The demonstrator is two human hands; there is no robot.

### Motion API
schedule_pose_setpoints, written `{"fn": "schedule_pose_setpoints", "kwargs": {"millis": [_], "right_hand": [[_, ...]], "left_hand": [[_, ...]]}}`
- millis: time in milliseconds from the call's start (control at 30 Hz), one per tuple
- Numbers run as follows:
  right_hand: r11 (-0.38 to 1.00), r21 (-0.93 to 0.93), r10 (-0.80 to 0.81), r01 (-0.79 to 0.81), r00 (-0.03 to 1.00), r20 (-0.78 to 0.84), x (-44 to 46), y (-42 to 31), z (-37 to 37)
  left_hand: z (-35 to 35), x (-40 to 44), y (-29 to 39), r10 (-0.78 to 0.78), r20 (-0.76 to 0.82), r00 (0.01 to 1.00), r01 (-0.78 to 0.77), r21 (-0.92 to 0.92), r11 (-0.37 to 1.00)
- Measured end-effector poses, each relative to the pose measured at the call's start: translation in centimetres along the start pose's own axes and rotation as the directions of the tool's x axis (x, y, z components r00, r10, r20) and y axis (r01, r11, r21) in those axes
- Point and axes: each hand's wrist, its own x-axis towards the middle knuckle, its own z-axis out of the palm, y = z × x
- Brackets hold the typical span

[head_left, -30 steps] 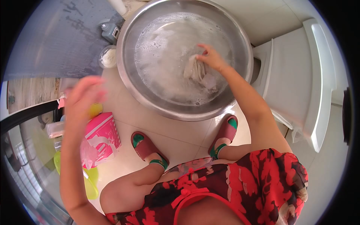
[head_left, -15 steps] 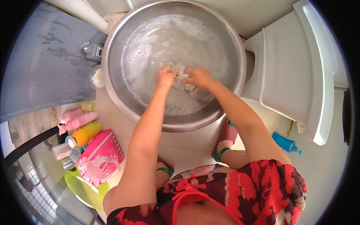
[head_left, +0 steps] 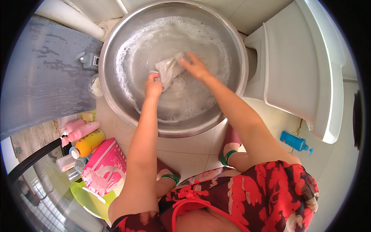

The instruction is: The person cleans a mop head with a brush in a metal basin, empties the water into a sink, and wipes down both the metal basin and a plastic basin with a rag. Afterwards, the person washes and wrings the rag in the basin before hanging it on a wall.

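Observation:
A wet, pale grey-white cloth (head_left: 169, 69) is stretched out in soapy water inside a large round metal basin (head_left: 112, 91). My left hand (head_left: 153, 87) is closed on the cloth's lower left end, thumb up. At the cloth's upper right end is my right hand (head_left: 196, 67), its thumb and fingers apart, the fingertips at or just beside the fabric. Slight blur hides whether they touch it. Foam rings the cloudy water, and the cloth's underside is out of sight.
Left of the basin stand a grey bottle (head_left: 91, 61) and a tub of white powder (head_left: 95, 86). Pink bottles (head_left: 83, 131), a yellow bottle (head_left: 89, 142) and a pink bag (head_left: 106, 164) sit lower left. A blue pump bottle (head_left: 293, 141) lies right, below a white fixture (head_left: 291, 69).
The bunched cloth has been spread out and shifted left and up. My left hand moved left with it; my right hand moved up and its fingers came apart.

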Motion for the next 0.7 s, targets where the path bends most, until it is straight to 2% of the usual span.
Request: {"fn": "schedule_pose_setpoints", "kwargs": {"millis": [33,67,100,133,167,200,233,267,300,333,367,400,433,467,500,567,600,633,700], "right_hand": [[0.993,-0.094,-0.061,0.065,0.997,0.043,-1.0,-0.9,1.3],[0.974,-0.184,-0.119,0.134,0.989,0.090,-2.0,-1.7,2.4],[0.974,-0.179,-0.122,0.136,0.989,0.086,-2.4,-2.1,3.0],[0.973,-0.209,-0.071,0.094,0.991,0.115,-2.9,-2.4,3.6],[0.969,-0.240,-0.018,0.052,0.990,0.143,-3.3,-2.6,4.3],[0.986,-0.161,0.050,-0.046,0.999,0.020,-3.9,-2.9,5.5],[0.987,-0.152,0.049,-0.046,0.999,0.014,-4.2,-3.1,6.0],[0.990,-0.098,0.111,-0.099,0.986,0.121,-4.6,-4.1,5.8],[0.987,-0.048,0.163,-0.156,0.960,0.228,-5.3,-5.4,5.4],[0.996,-0.084,-0.016,0.027,0.992,0.129,-7.2,-7.2,4.7],[0.970,-0.142,-0.196,0.199,0.980,0.038,-9.6,-9.1,4.0],[0.971,-0.138,-0.191,0.193,0.981,0.030,-11.2,-10.5,3.3],[0.937,-0.099,-0.333,0.336,0.942,0.046,-12.5,-11.7,2.8],[0.879,-0.059,-0.470,0.473,0.881,0.057,-13.0,-12.3,2.6],[0.881,-0.055,-0.468,0.470,0.882,0.053,-12.9,-12.4,2.9],[0.860,-0.033,-0.508,0.510,0.860,0.047,-12.2,-12.2,3.9],[0.861,-0.030,-0.506,0.507,0.862,0.038,-11.3,-11.9,4.3],[0.875,-0.073,-0.479,0.479,0.878,0.016,-9.7,-11.3,4.7],[0.902,-0.175,-0.405,0.394,0.914,-0.031,-6.7,-10.2,5.0]], "left_hand": [[0.6,-1.0,0.6,0.000,0.000,1.000,0.000,0.003,1.000],[1.2,-1.9,1.0,-0.068,0.006,0.998,0.068,-0.204,0.977],[1.5,-2.5,1.8,-0.129,0.024,0.991,0.128,-0.400,0.908],[1.6,-2.9,2.6,-0.241,0.053,0.969,0.224,-0.597,0.771],[1.5,-2.7,2.5,-0.239,0.050,0.970,0.222,-0.593,0.774],[1.3,-2.5,2.3,-0.248,0.169,0.954,0.290,-0.733,0.616],[1.1,-2.1,2.2,-0.229,0.286,0.931,0.360,-0.827,0.432],[0.8,-2.1,2.6,-0.223,0.287,0.932,0.359,-0.821,0.444],[0.4,-2.3,3.3,-0.162,0.231,0.959,0.281,-0.828,0.486],[0.1,-2.6,4.1,-0.098,0.177,0.979,0.202,-0.830,0.520],[-0.5,-2.8,4.6,-0.092,0.184,0.979,0.205,-0.824,0.529],[-1.4,-2.9,5.2,-0.103,0.263,0.959,0.278,-0.810,0.516],[-2.2,-3.6,6.2,-0.117,0.337,0.934,0.349,-0.793,0.500],[-1.7,-6.1,10.0,-0.217,0.280,0.935,0.350,-0.825,0.445],[-1.8,-5.1,8.9,-0.218,0.280,0.935,0.351,-0.821,0.450],[-1.4,-1.1,4.1,0.027,0.311,0.950,0.246,-0.800,0.548],[-0.4,0.9,1.8,0.028,0.315,0.949,0.247,-0.794,0.555],[0.6,2.9,-0.6,0.426,0.516,0.744,0.388,-0.851,0.353],[1.2,1.9,0.1,0.770,0.493,0.406,0.588,-0.786,0.193]]}}
